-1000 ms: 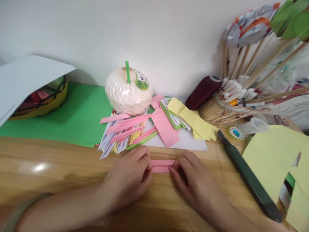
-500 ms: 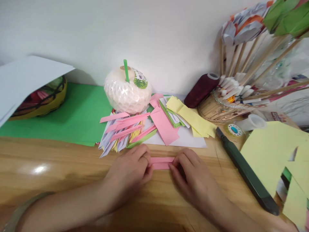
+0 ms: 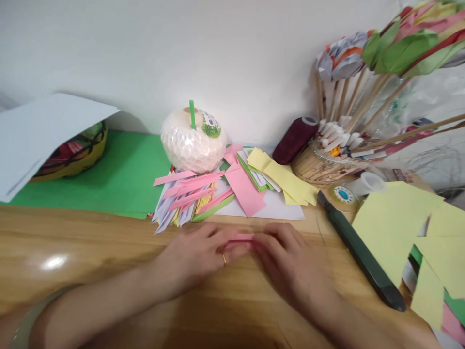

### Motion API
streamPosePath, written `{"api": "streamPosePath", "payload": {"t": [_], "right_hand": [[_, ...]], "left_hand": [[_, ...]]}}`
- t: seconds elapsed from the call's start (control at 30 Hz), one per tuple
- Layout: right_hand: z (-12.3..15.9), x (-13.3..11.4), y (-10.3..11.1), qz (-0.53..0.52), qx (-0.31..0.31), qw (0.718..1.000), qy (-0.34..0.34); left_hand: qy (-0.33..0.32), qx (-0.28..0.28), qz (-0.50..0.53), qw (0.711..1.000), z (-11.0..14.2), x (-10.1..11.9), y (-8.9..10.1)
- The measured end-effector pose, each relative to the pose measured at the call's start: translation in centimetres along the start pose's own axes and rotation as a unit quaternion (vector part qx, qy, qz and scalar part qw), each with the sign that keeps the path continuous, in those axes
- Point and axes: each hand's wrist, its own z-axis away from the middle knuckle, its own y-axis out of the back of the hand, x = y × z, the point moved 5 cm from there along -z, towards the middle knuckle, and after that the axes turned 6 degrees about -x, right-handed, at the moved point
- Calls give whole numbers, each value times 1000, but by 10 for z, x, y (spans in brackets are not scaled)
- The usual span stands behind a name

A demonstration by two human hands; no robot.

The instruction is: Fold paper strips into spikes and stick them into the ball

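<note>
A pink paper strip, folded lengthwise, lies between my hands just above the wooden table. My left hand, with a ring on one finger, pinches its left end. My right hand is closed on the right end, its fingertips almost meeting the left ones. Most of the strip is hidden behind the fingers. Just beyond my hands lies a heap of narrow folded strips in pink, white and yellow. Beside it are flat pink paper pieces and a stack of yellow ones.
A wrapped coconut with a green straw stands behind the heap. On the right are a dark utility knife, yellow sheets, a maroon thread spool and a basket of sticks. Green paper lies left.
The pink strip has folded narrower and less of it shows. My hands have drawn closer together, the left fingers now reaching along the strip. The view has shifted slightly.
</note>
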Motion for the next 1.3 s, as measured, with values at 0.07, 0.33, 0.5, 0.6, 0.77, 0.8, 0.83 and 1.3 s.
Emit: {"api": "streamPosePath", "payload": {"t": [0.07,0.33,0.5,0.6,0.77,0.8,0.83,1.3], "right_hand": [[2,-6,1,46,-24,998,43],[12,-17,7,99,-20,984,144],[16,-11,5,98,-53,983,144],[20,-2,8,84,-74,981,156],[22,9,15,49,-86,983,156],[22,10,16,44,-83,984,154],[21,10,17,38,-80,984,152],[10,-4,11,46,0,987,151]], "left_hand": [[-61,-2,-66,996,5,5,-3],[-107,10,-157,982,8,7,-8],[-149,-20,-169,974,12,9,-6],[-170,-28,-168,971,17,7,-6],[-199,-43,-133,970,22,0,-3],[-205,-48,-126,970,22,-1,-1],[-207,-55,-117,970,22,-2,1],[-261,11,-101,960,19,-3,14]]}}
